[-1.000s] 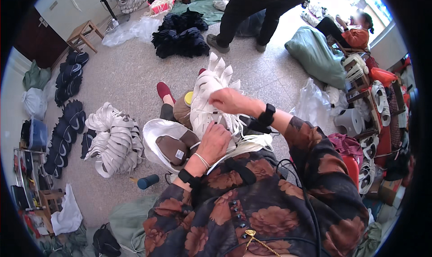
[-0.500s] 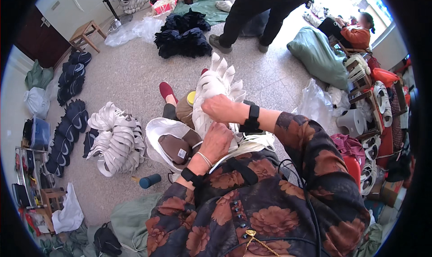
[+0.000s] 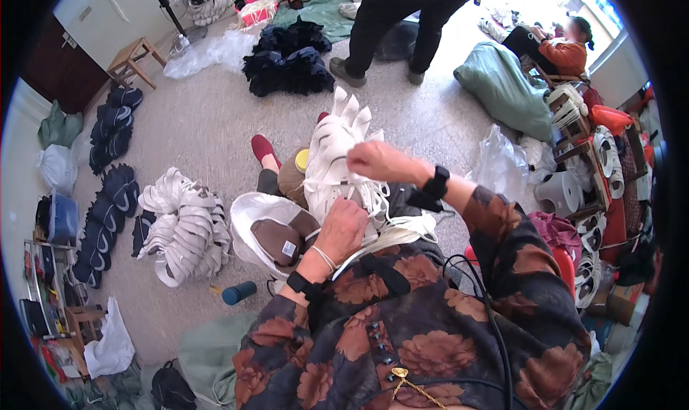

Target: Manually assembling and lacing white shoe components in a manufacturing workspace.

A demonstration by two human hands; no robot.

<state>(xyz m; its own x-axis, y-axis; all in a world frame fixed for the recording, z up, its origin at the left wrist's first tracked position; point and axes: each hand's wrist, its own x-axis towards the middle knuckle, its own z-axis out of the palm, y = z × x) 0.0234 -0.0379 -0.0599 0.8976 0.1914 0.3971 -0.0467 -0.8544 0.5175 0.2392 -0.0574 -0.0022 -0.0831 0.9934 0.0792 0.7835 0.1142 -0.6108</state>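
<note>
Across my lap lies a row of white shoe uppers (image 3: 331,141), nested one into another, their pointed ends toward the far side. My left hand (image 3: 343,227) is closed on the near end of the row, its fingertips partly hidden. Raised just right of the uppers, my right hand (image 3: 378,160) is closed too; what its fingers hold, if anything, is too small to make out. White laces (image 3: 402,230) trail over my lap beside the left hand. To the left, an open white bag (image 3: 247,227) holds brown pads (image 3: 278,239).
White uppers (image 3: 183,227) are heaped on the floor at left, with dark ones (image 3: 104,220) beyond. A blue-green cylinder (image 3: 239,292) lies nearby. One person (image 3: 402,22) stands ahead; another (image 3: 563,53) sits far right. A green sack (image 3: 499,87) and cluttered shelves (image 3: 603,166) fill the right.
My right hand has lifted off the white uppers and moved right. My left hand stays at the near end of the row, almost unmoved.
</note>
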